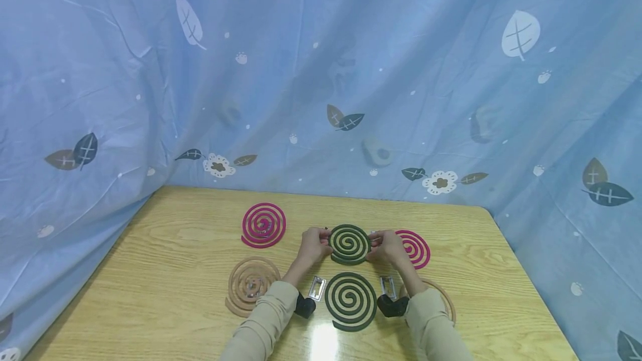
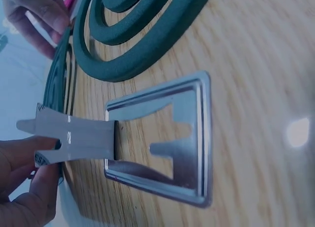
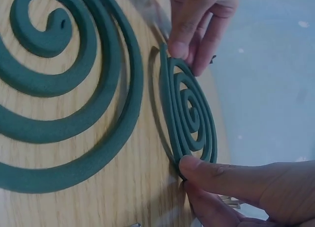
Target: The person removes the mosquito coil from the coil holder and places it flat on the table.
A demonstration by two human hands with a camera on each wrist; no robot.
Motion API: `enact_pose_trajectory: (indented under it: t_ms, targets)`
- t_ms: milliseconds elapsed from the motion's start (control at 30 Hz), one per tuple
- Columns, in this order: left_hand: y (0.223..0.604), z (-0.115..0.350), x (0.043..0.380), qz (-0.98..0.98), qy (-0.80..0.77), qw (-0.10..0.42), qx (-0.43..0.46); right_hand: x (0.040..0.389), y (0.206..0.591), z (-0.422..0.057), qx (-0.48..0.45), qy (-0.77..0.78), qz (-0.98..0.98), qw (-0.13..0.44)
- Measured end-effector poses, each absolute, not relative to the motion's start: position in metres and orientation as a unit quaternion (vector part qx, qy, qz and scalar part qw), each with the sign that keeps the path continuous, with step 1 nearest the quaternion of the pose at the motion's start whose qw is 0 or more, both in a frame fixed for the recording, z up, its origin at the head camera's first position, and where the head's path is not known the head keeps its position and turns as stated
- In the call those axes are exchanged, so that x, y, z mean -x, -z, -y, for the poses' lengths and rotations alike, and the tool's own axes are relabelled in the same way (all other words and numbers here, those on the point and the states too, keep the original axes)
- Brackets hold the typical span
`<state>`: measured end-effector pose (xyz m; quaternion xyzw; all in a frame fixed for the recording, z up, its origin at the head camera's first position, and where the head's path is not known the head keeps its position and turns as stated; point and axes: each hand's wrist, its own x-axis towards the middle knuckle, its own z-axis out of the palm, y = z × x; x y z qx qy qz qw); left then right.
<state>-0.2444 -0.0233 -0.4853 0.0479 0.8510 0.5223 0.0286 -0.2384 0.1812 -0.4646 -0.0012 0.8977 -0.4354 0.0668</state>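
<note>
Both hands hold a dark green mosquito coil (image 1: 348,242) by its opposite sides, tilted up just over the table. My left hand (image 1: 312,245) pinches its left edge between thumb and fingers. At the right edge, my right hand (image 1: 387,245) does the same, the thumb on the near face in the right wrist view. A second green coil (image 3: 49,42) lies flat on the table, nearer the body. Beside it on the left is a stamped metal coil stand (image 2: 197,138), its pronged tab bent upright in the left wrist view. Another metal stand (image 1: 383,287) lies on its right.
A pink coil (image 1: 262,224) and a tan coil (image 1: 231,283) are on the left of the wooden table (image 1: 175,261). A second pink coil (image 1: 412,249) and tan coil (image 1: 448,297) lie right, partly hidden by the right arm. A blue patterned curtain (image 1: 301,82) hangs around the table.
</note>
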Motion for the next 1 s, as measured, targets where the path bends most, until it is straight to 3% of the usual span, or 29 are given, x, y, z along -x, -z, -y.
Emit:
enact_pose_trajectory:
  t_ms: [300,500,1000]
  targets:
    - [0.485,0.023,0.243,-0.851,-0.524,0.017,-0.032,0.237,0.463,-0.177,-0.007,0.427,-0.901,0.067]
    - [0.482,0.025,0.239,-0.849,-0.523,-0.016,-0.072,0.231,0.46,-0.184,-0.004,0.462,-0.884,0.071]
    - [0.467,0.032,0.206,-0.777,-0.603,0.025,-0.176,0.206,0.469,-0.199,0.093,0.602,-0.792,0.025]
